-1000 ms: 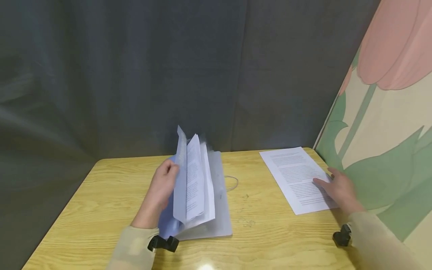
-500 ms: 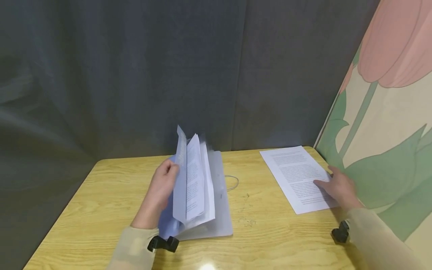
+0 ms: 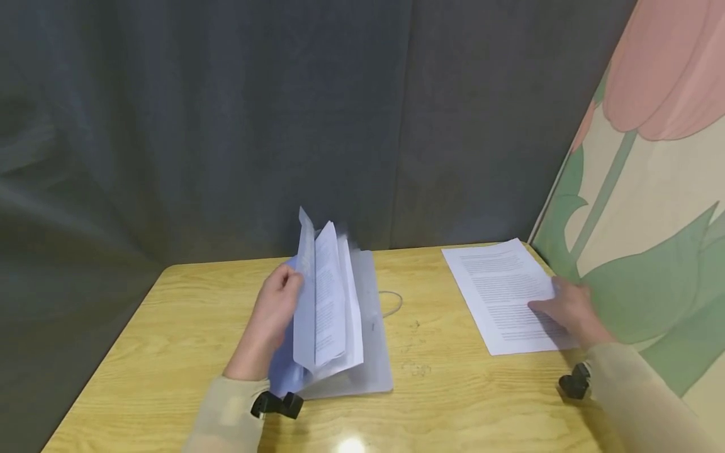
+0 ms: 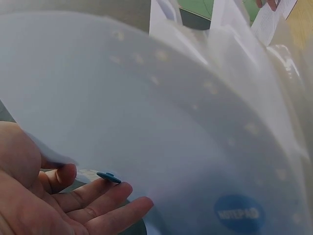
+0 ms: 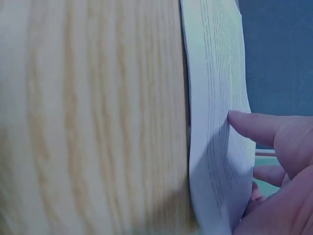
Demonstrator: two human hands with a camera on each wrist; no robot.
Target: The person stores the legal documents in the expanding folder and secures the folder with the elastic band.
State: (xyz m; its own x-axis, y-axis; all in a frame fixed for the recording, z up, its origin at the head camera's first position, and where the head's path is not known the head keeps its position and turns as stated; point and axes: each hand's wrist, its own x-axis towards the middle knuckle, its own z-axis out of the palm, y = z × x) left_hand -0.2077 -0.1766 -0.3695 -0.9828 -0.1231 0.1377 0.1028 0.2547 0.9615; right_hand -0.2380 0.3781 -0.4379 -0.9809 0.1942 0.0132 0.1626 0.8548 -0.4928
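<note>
A translucent bluish document folder (image 3: 374, 352) stands partly spread on the table, its leaves fanned upward. Printed papers (image 3: 330, 296) show between the leaves. My left hand (image 3: 275, 299) grips the left edge of the raised leaves. In the left wrist view, its fingers curl at the edge of the cover (image 4: 122, 107), near a small teal button (image 4: 108, 177). At the right lies a stack of printed paper (image 3: 498, 296). My right hand (image 3: 569, 308) pinches its right edge, thumb on top, other fingers at the edge, as the right wrist view (image 5: 288, 152) shows.
A wooden table (image 3: 187, 327) carries everything. Dark curtain (image 3: 283, 126) hangs behind it, and a tulip-patterned panel (image 3: 651, 239) closes off the right side. A thin elastic loop (image 3: 392, 303) sticks out from the folder's right edge.
The paper stack has turned slightly, its top edge moving right and its lower left corner moving left, with my right hand at its edge. My left hand keeps its hold on the folder.
</note>
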